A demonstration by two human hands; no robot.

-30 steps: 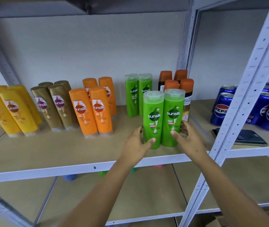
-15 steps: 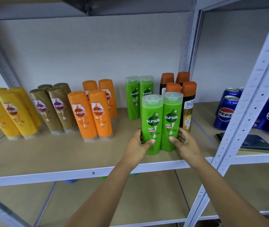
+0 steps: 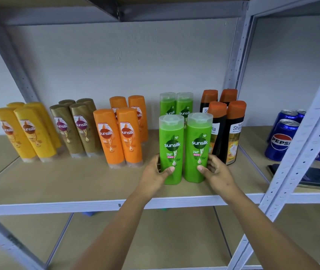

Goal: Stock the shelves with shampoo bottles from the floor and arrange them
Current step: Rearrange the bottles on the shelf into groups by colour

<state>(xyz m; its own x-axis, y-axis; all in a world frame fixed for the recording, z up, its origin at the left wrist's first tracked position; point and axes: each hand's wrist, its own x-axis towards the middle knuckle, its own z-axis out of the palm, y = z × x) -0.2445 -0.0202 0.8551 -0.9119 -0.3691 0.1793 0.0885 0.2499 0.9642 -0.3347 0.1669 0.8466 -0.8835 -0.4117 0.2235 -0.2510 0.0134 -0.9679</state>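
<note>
Side by side, two upright green bottles (image 3: 184, 149), left hand (image 3: 155, 172) and right hand (image 3: 216, 171) each curled round one.

Two Sunsilk bottles (image 3: 184, 151) upright side by side near the shelf (image 3: 57, 184) front edge, two more directly behind, Shayla bottles (image 3: 227, 131) right, cans (image 3: 281, 139) farther right, phone (image 3: 319, 179) before cans

two green shampoo bottles (image 3: 184, 151), upright, side by side, shelf (image 3: 77, 203) front
</note>
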